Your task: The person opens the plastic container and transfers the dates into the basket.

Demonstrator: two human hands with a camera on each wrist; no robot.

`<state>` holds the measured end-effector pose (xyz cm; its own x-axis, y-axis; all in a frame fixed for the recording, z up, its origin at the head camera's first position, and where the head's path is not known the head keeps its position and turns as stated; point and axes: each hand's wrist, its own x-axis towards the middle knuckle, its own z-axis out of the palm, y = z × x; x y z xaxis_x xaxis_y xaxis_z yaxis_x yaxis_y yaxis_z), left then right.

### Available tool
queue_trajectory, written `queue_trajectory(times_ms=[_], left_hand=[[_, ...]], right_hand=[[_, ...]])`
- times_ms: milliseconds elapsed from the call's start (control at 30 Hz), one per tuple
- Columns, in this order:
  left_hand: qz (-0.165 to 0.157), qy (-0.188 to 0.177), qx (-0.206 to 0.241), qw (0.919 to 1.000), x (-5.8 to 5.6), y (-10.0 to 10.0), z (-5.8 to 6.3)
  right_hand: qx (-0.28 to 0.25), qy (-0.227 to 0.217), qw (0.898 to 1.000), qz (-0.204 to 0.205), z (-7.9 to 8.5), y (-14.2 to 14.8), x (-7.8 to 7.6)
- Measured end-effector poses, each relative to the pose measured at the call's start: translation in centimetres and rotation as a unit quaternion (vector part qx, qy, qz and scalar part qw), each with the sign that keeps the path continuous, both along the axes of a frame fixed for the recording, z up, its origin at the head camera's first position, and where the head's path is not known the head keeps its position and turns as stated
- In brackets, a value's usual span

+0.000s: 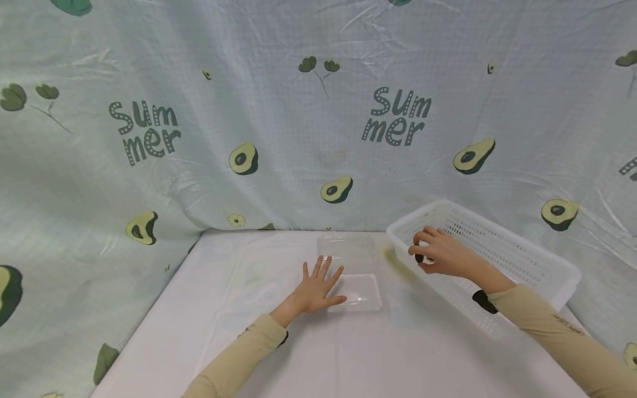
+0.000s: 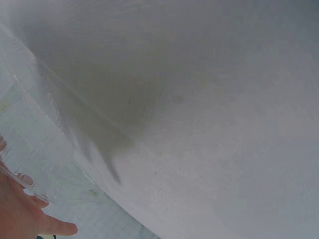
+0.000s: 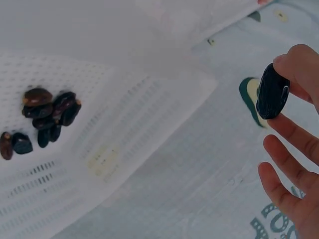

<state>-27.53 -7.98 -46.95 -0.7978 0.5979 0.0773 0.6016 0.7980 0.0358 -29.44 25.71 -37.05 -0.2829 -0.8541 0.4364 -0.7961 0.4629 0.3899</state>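
Note:
My right hand point(image 1: 445, 255) pinches a dark, glossy date point(image 3: 272, 94) between thumb and fingertips, over the near left side of a white plastic basket point(image 1: 557, 265). The other fingers of that hand are spread, as the right wrist view shows. Several more dates point(image 3: 45, 110) lie clustered on the basket's perforated floor. To the left, my left hand point(image 1: 311, 290), fingers spread wide, is at the left edge of a clear plastic box point(image 1: 367, 290). Its clear lid point(image 1: 347, 246) lies folded back toward the curtain. Part of the clear plastic crosses the fingers in the left wrist view.
A white-covered table point(image 1: 378, 354) carries the box and the basket. Behind it hangs a pale curtain point(image 1: 278, 110) printed with avocados and lettering, and it also runs down both sides. The basket stands at the right, close to the curtain.

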Motion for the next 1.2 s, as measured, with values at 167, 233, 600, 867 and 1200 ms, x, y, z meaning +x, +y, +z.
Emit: queue_trajectory(times_ms=[167, 233, 600, 867, 1200], left_hand=[[0.0, 0.001, 0.0, 1.0, 0.1, -0.1, 0.1], [0.001, 0.0, -0.003, 1.0, 0.1, -0.1, 0.1], [0.002, -0.011, 0.005, 0.9999, 0.1, -0.2, -0.1], [0.001, -0.008, 0.003, 1.0, 0.0, -0.1, -0.2], [-0.004, -0.002, 0.003, 1.0, 0.1, 0.0, 0.0]], right_hand=[[-0.042, -0.003, 0.999, -0.002, 0.1, 2.8, -1.0], [-0.051, -0.004, 0.999, -0.012, 0.0, 4.0, -1.4], [-0.064, -0.022, 0.989, -0.134, -1.8, 8.7, -3.4], [-0.051, -0.1, 0.966, -0.231, -2.4, 10.8, -4.4], [0.014, -0.181, 0.926, -0.331, -4.1, 12.6, -5.0]])
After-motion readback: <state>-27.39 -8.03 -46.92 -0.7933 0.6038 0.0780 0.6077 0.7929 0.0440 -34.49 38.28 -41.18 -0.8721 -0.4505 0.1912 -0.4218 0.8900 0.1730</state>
